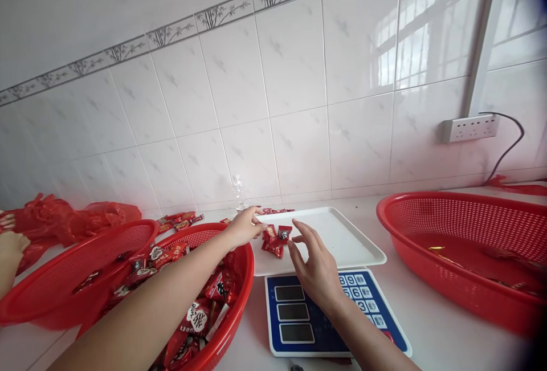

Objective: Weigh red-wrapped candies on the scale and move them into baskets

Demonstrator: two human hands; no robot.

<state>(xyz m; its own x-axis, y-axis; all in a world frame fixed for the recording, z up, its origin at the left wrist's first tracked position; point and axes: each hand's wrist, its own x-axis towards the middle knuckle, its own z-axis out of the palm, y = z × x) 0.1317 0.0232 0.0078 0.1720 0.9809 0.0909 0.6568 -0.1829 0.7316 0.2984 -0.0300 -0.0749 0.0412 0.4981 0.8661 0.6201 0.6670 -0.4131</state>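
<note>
Left fingers bunched at red sweets, right fingers spread beside them.

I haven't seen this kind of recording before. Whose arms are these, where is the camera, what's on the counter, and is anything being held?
There is no machine here. A person works with bare hands, and one camera worn on their head looks down, so both arms enter from the bottom of the picture. The left hand is at a few red candies on a white tray, which sits on a scale. Whether it grips one is unclear. The right hand hovers open beside them. A red basket under the left arm holds more candy. The hand at the far left edge is another person's.
</note>
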